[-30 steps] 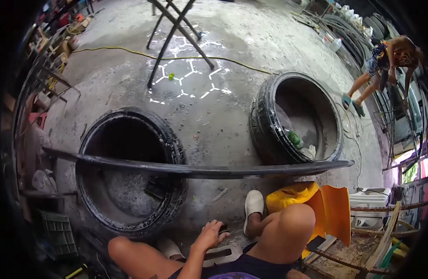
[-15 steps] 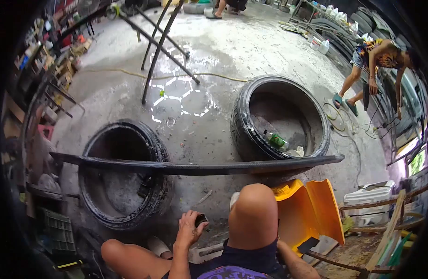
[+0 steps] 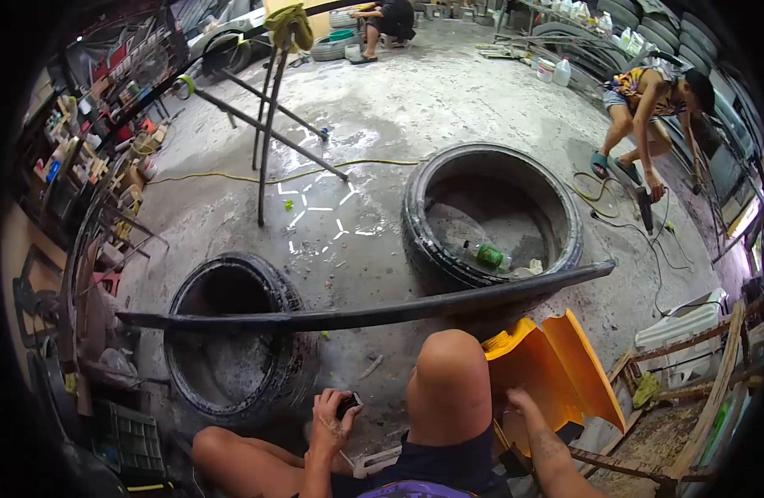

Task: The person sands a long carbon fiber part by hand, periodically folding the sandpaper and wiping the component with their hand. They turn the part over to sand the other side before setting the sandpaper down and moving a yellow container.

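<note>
My left hand (image 3: 328, 423) is closed round a small dark object (image 3: 349, 404), held above the floor left of my raised knee. What the object is cannot be made out. My right hand (image 3: 520, 400) reaches to the right of the knee, in front of a curved orange panel (image 3: 556, 365); its fingers are small and partly hidden. Across two tires, a long black strip (image 3: 382, 314) lies in front of my knees. The left tire (image 3: 295, 357) is under its left part, and the right tire (image 3: 411, 241) is under its right part, with a green bottle (image 3: 488, 254) inside.
A black metal stand (image 3: 270, 133) with a cloth on top is ahead. At the right, a person (image 3: 647, 104) bends over with a power tool (image 3: 645, 209); cables lie nearby. Another person (image 3: 390, 21) crouches far back. A green crate (image 3: 125, 440) is at lower left.
The view has shifted and tilted. My right hand, hidden before, now shows by the orange panel. The person at the right has lowered the power tool towards the floor.
</note>
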`<state>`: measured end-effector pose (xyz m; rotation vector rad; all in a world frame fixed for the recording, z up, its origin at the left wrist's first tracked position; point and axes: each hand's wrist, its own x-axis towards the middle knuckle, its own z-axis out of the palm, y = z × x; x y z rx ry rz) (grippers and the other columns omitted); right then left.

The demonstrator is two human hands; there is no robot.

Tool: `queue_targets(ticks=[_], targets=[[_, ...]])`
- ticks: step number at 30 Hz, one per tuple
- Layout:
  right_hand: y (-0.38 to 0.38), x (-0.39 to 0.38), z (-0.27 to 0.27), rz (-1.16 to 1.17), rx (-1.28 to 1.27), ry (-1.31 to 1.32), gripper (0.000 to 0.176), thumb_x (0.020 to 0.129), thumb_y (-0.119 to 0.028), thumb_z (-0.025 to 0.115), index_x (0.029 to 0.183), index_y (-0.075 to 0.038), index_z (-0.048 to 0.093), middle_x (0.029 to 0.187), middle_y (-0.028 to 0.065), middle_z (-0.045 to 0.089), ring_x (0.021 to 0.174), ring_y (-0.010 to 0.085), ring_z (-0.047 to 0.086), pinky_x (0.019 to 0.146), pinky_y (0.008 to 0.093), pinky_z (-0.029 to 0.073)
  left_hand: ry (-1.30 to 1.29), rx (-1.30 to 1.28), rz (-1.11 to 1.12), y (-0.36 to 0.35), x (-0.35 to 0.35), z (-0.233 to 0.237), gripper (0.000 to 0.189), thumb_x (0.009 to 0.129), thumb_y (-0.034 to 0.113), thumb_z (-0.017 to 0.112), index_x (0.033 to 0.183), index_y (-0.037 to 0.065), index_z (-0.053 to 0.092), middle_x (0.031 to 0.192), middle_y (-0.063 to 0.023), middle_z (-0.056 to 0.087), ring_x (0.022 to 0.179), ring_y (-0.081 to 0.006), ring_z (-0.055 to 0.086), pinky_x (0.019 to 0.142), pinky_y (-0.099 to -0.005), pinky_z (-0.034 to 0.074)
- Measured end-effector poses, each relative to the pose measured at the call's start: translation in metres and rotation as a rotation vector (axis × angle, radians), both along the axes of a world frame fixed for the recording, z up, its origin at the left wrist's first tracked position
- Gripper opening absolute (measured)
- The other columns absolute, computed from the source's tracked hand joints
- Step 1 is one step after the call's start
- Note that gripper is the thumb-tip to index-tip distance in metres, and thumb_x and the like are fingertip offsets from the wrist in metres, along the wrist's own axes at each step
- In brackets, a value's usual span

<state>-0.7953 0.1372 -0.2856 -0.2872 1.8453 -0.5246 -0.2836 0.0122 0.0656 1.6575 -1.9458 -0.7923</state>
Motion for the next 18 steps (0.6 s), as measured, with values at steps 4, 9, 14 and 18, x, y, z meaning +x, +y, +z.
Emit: queue_targets(ticks=[4,9,14,18], targets=[[0.011,0.014,0.006,-0.517,0.025,0.025,0.039,0.099,-0.033,0.047,0.121,-0.002,0.058,0.111,0.0148,0.064,0.097,0.0337,0.063,0.068,0.0470,0.051,0.041,0.022,-0.011,-0.023,-0.010,-0.001,0.033,0.081,0.015,0.075,0.109,0.003,0.064,0.104,-0.0145,0.060,0.097,-0.0354,0.056,0.087,-0.0426,0.046],[0.013,0.027,0.028,-0.773,-0.027,-0.016,0.054,0.100,-0.045,0.046,0.139,-0.009,0.048,0.139,0.0120,0.053,0.124,0.0334,0.051,0.087,0.0595,0.046,0.029,0.059,-0.054,-0.039,-0.014,-0.011,0.031,0.083,0.015,0.074,0.109,0.001,0.064,0.105,-0.0167,0.060,0.097,-0.0376,0.056,0.087,-0.0429,0.046],[0.023,0.029,0.066,-0.864,-0.098,-0.295,0.073,0.099,-0.057,0.046,0.154,-0.010,0.034,0.158,0.0071,0.036,0.137,0.0328,0.038,0.099,0.0609,0.036,0.025,0.120,-0.048,-0.047,-0.021,-0.032,0.027,0.087,0.015,0.069,0.109,0.000,0.064,0.102,-0.0187,0.061,0.096,-0.0387,0.058,0.085,-0.0435,0.047],[0.024,0.042,0.054,-0.884,-0.095,-0.103,0.067,0.097,-0.060,0.048,0.143,-0.012,0.047,0.144,0.0076,0.051,0.122,0.0309,0.050,0.091,0.0560,0.045,0.120,0.214,0.004,-0.056,-0.028,-0.048,0.025,0.090,0.017,0.066,0.107,-0.002,0.065,0.096,-0.0201,0.062,0.091,-0.0391,0.061,0.081,-0.0432,0.048]])
